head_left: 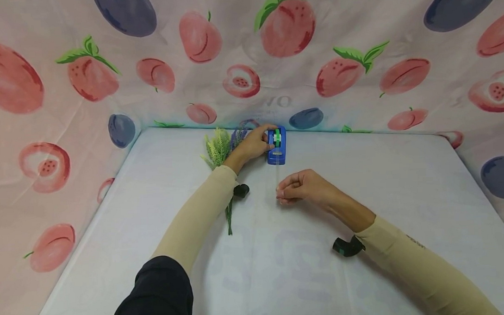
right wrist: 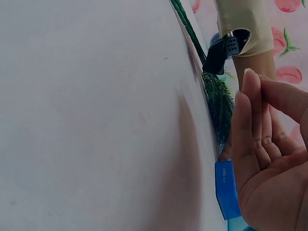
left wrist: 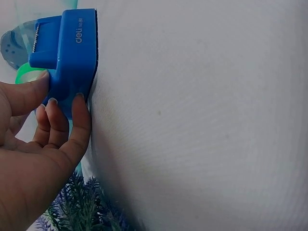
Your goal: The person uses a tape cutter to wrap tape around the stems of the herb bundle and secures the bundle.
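A blue tape dispenser (head_left: 276, 159) stands near the table's back edge, with a green-cored tape roll (head_left: 277, 138) in it. My left hand (head_left: 253, 144) grips it from the left side; in the left wrist view the thumb and fingers press on its blue body (left wrist: 77, 53). From its front a clear strip of tape (head_left: 277, 173) stretches toward me. Its free end is pinched between thumb and fingers of my right hand (head_left: 305, 187), a short way in front of the dispenser. In the right wrist view the thumb meets the fingertips (right wrist: 250, 79), and the tape hardly shows.
Artificial flower stems, with a yellow-green head (head_left: 218, 147) and a purple head (head_left: 238, 137), lie left of the dispenser, partly under my left forearm. A fruit-printed cloth (head_left: 240, 46) rises behind the white table (head_left: 382, 185). Black wrist cameras (head_left: 347, 247) hang beneath both sleeves.
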